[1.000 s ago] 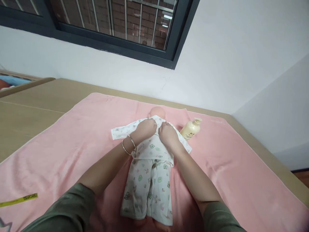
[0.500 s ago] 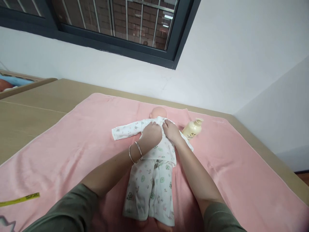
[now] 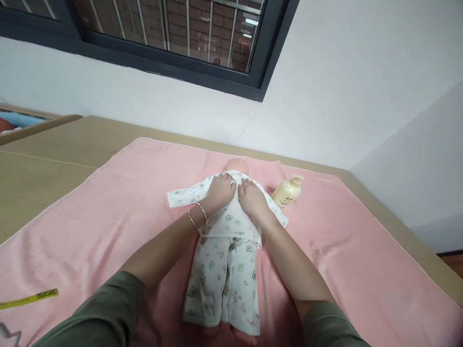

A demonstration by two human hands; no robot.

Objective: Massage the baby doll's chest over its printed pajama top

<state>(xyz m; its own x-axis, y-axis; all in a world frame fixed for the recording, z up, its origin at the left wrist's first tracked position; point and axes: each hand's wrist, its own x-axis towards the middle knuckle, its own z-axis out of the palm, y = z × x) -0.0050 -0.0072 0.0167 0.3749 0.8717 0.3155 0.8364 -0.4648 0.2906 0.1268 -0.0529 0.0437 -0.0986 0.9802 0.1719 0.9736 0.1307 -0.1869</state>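
A baby doll (image 3: 237, 166) lies stretched out on a pink blanket (image 3: 119, 207), its head towards the wall. It wears a white printed top (image 3: 231, 219) and matching trousers (image 3: 206, 284); its bare feet poke out at the bottom. My left hand (image 3: 221, 190), a bracelet at its wrist, rests on the upper left of the top with fingers laid along the cloth. On the other side of the neckline, my right hand (image 3: 252, 196) lies on the top, fingers also flat. The left sleeve spreads sideways; my right forearm partly covers the other sleeve.
A cream pump bottle (image 3: 287, 192) leans beside the doll's right-hand sleeve. At the lower left are a yellow strip (image 3: 29, 299) and a grey star-shaped edge (image 3: 9, 333). Behind the wooden surface (image 3: 54, 140) stands a white wall with a dark-framed window (image 3: 170, 58).
My left hand has opened from a closed shape and shifted slightly left. My right hand's fingers have flattened onto the top. The fabric at the chest is spread wider.
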